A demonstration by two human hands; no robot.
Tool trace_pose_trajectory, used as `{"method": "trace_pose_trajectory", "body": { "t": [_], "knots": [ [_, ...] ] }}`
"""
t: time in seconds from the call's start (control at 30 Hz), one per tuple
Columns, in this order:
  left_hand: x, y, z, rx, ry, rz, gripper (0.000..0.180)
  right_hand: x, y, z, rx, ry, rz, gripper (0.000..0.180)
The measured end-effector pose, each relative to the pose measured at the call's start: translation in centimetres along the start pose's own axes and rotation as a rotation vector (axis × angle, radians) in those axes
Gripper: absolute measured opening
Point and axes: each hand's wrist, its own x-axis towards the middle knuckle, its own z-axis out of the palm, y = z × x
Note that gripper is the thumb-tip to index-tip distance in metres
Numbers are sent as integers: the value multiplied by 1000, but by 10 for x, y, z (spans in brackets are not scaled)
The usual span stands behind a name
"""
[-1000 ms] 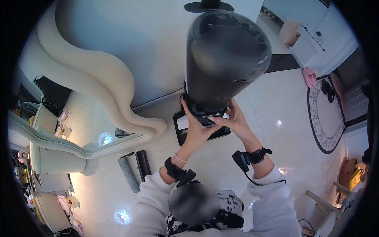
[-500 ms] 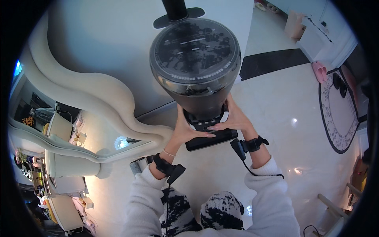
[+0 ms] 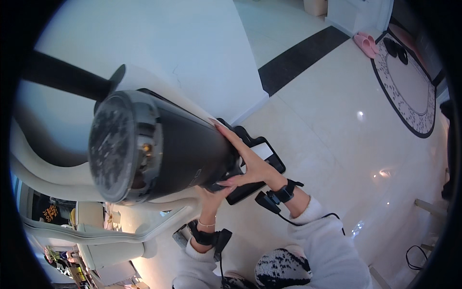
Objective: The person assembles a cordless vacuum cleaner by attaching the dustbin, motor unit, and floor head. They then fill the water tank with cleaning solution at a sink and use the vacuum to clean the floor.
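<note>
A black upright floor washer [image 3: 192,149], with a round glossy top and a dark handle pole [image 3: 72,77], leans toward the left. Low on its body, my right hand [image 3: 250,166] grips it, fingers stretched along the side and thumb on the near face. My left hand [image 3: 210,197] holds the lower end from underneath, its fingers partly hidden by the body. Below the hands, a black base [image 3: 269,159] with a pale patch rests on the floor. The body hides how it meets that base.
A wavy cream mirror frame [image 3: 62,180] stands at the left beside a white wall [image 3: 192,58]. Pink slippers [image 3: 366,45] and a rounded mat [image 3: 406,82] lie at the far right. A small grey object [image 3: 182,236] is on the floor near my left wrist.
The floor washer has swung from upright to tilted left, its top now at the left. Both hands stay on its lower part, and the view has shifted.
</note>
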Motion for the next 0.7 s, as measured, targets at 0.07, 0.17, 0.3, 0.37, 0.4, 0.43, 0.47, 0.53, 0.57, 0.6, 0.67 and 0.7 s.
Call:
{"method": "trace_pose_trajectory", "body": {
  "t": [0.07,0.17,0.3,0.37,0.4,0.43,0.47,0.53,0.57,0.6,0.67,0.7],
  "knots": [
    [4,-2,-12,58,-35,-151,100,4,5,1,43,-5,41,123],
    [5,-7,-25,34,-48,-233,101,11,13,0,70,-38,82,131],
    [-4,-28,-19,-212,109,-120,93,13,25,5,156,10,67,132],
    [-8,-38,-16,-255,130,-78,88,14,30,12,176,47,84,130],
    [-10,-42,-16,-269,125,-118,87,13,32,15,143,73,62,126],
    [-10,-42,-17,-312,154,-128,86,14,35,17,128,104,57,126],
    [-9,-42,-18,-343,189,-233,82,14,37,20,144,113,65,125],
    [-3,-33,-22,-341,118,-157,76,12,42,24,125,133,98,122],
    [1,-28,-23,-332,89,-126,74,9,45,26,169,165,124,120],
    [7,-21,-26,-114,37,-75,64,6,47,28,205,189,165,118],
    [15,-11,-28,-144,-65,-155,84,-3,51,32,221,232,246,119],
    [15,-8,-29,-161,-100,-126,98,-9,53,34,192,245,280,111]
  ]
}}
